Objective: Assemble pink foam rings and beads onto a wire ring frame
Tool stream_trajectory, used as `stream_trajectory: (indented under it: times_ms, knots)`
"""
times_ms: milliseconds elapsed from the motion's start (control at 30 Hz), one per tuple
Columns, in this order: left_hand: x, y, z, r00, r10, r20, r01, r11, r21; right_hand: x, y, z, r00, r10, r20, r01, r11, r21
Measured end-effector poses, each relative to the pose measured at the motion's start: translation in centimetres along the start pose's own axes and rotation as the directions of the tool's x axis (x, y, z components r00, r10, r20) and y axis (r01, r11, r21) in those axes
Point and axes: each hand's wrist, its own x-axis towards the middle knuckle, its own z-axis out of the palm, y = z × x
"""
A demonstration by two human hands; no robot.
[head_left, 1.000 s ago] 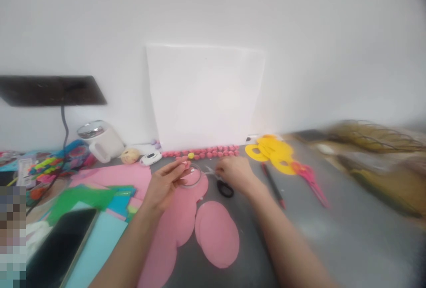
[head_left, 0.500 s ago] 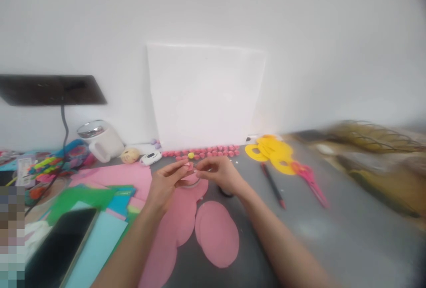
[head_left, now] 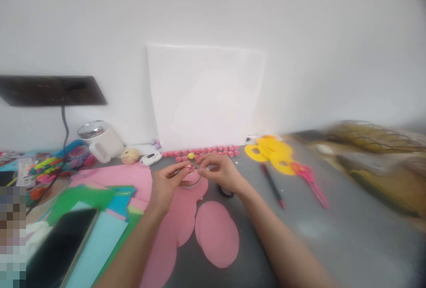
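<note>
Two hands work over the tabletop: the left hand and the right hand. Near them lie one loose pink oval cut-out, one pink pair of scissors, one dark pair of scissors partly hidden by the right hand, one red pencil and one stack of yellow rings, too blurred to count singly. Farther back stand one white mug and one white board, with one row of small pink beads and one dark phone at the left.
</note>
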Motion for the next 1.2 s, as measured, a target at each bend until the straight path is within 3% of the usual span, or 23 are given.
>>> stream_trajectory:
  times_ms: [133,233,400,667,933,1067,1200]
  knots:
    - [-0.1,0.0,0.2,0.999,0.050,0.017,-0.051,0.993,0.104,0.1,0.2,-0.4,1.000,-0.004,0.025,0.003,0.999,0.041]
    - [-0.2,0.1,0.3,0.998,0.046,0.039,-0.051,0.986,0.156,0.1,0.3,-0.3,0.998,-0.015,0.064,0.016,1.000,-0.017]
    - [-0.2,0.2,0.3,0.996,0.064,0.068,-0.076,0.980,0.184,0.1,0.3,-0.6,0.997,-0.016,0.075,0.024,0.993,-0.117]
    - [-0.2,0.1,0.2,0.996,0.044,0.079,-0.058,0.982,0.178,0.1,0.4,-0.5,0.995,0.005,0.097,0.006,0.994,-0.110]
    - [-0.3,0.0,0.4,0.998,0.048,0.026,-0.052,0.983,0.176,0.2,0.5,0.4,0.998,0.061,0.023,-0.060,0.997,-0.039]
    - [-0.3,-0.2,0.4,0.998,0.058,0.023,-0.061,0.985,0.163,0.1,0.2,0.8,0.991,0.108,-0.073,-0.111,0.993,-0.043]
    - [-0.2,-0.4,0.3,0.999,0.046,-0.005,-0.045,0.993,0.107,0.1,0.3,0.9,0.983,0.152,-0.098,-0.138,0.981,0.134]
